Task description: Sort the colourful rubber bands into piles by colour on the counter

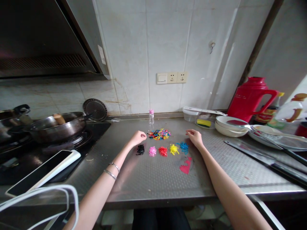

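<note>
A mixed heap of small coloured elastic bands (159, 134) lies on the steel counter (155, 175). In front of it sit sorted little piles: black (140, 149), pink (152, 151), red (163, 151), yellow (173, 149) and blue (184, 147). My left hand (138, 138) rests just left of the mixed heap, fingers curled in a pinch; what they hold is too small to see. My right hand (194, 137) rests right of the heap, above the blue pile, fingers curled and pointing towards the heap.
A small bottle with a pink cap (151, 117) stands behind the heap. Left: a wok (56, 127) on the stove and a phone (43, 172). Right: stacked bowls (230, 125), a red thermos jug (250, 97), long knives (266, 159). A red mark (185, 166) lies on the counter.
</note>
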`<state>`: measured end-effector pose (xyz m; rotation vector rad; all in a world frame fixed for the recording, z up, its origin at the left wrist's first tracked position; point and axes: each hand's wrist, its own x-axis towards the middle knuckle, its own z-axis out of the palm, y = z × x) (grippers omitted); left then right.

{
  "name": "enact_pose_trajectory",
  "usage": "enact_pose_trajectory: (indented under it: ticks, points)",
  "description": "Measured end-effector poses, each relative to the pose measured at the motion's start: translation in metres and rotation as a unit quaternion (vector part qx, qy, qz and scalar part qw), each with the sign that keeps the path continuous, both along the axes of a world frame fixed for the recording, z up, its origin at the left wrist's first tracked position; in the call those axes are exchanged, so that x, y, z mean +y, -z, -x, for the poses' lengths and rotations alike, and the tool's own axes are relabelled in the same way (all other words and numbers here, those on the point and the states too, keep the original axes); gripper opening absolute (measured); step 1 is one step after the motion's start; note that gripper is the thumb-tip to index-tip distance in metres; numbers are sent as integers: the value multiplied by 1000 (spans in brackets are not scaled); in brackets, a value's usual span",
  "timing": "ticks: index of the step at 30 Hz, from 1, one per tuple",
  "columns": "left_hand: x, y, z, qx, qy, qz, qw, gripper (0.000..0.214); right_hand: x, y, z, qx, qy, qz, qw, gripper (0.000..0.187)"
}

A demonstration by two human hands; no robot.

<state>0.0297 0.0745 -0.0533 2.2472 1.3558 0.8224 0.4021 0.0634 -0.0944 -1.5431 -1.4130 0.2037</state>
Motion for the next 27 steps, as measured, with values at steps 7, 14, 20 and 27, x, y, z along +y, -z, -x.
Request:
enact_pose_trajectory:
  ticks: [7,14,20,27]
  points:
    - [16,0,-18,39,15,-21,999,22,-1,0,-1,5,4,7,1000,35]
    - [20,8,-26,82,9,-32,996,21,-1,0,1,-5,4,10,1000,34]
    - [18,12,-27,91,-20,-30,995,22,0,1,1,-16,5,10,1000,32]
    - [17,14,-24,70,-15,-44,996,22,0,1,1,-17,4,14,1000,32]
